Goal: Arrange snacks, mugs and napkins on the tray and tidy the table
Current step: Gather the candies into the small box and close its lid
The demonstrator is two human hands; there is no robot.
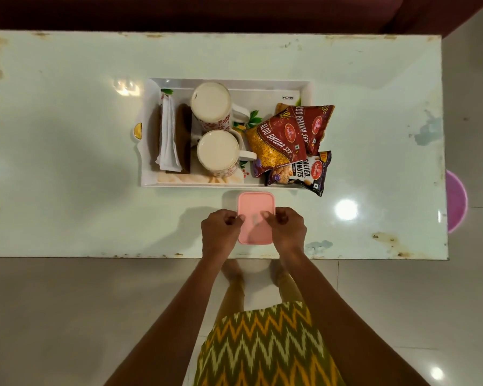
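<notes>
A white tray (279,87) sits mid-table. It holds two upside-down floral mugs (211,103) (217,150), white napkins (168,132) in a brown holder at its left end, and snack packets at its right: two Aloo Bhujia Sev bags (276,146) (314,126) and a Salted Peanuts bag (304,174) that overhangs the rim. In front of the tray lies a pink lidded box (255,203). My left hand (221,227) grips its left edge and my right hand (287,225) its right edge, thumbs resting on the lid.
The pale glass table (67,135) has worn edges and its near edge runs just below my hands. A purple round stool or tub (456,201) stands past the table's right end. A dark sofa lies beyond the far edge.
</notes>
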